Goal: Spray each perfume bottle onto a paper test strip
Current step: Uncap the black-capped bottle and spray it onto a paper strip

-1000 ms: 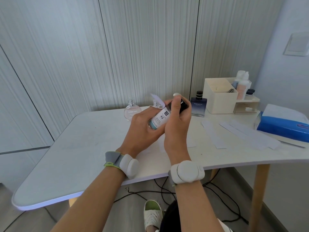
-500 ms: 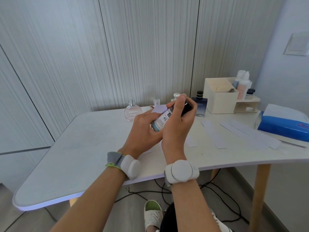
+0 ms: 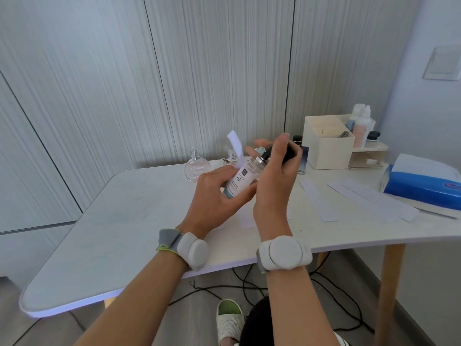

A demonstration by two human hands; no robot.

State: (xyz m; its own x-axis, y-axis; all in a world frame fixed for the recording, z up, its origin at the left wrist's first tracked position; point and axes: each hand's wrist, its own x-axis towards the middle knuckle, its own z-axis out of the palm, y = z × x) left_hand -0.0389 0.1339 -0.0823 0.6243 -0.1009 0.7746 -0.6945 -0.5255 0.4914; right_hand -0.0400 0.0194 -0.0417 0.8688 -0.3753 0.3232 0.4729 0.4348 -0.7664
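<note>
Cap off, spray bottle held mid-frame above the tabletop (image 3: 124,208)

The left grip (image 3: 212,196) wraps the tilted spray bottle (image 3: 239,179), and a paper strip (image 3: 235,146) pokes up behind it. The right grip (image 3: 274,188) clasps the black cap (image 3: 289,152) just beside the bare nozzle (image 3: 263,158). The likely risk is that the strip sits off the nozzle's line, so a spray could miss it and wet the fingers.

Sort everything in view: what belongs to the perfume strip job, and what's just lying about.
Job: labelled bottle and strip in left hand; black cap in right hand; round pink bottle; dark blue bottle; spare strips.
Lying about: cream organiser, its lotion bottles, blue tissue pack.
</note>
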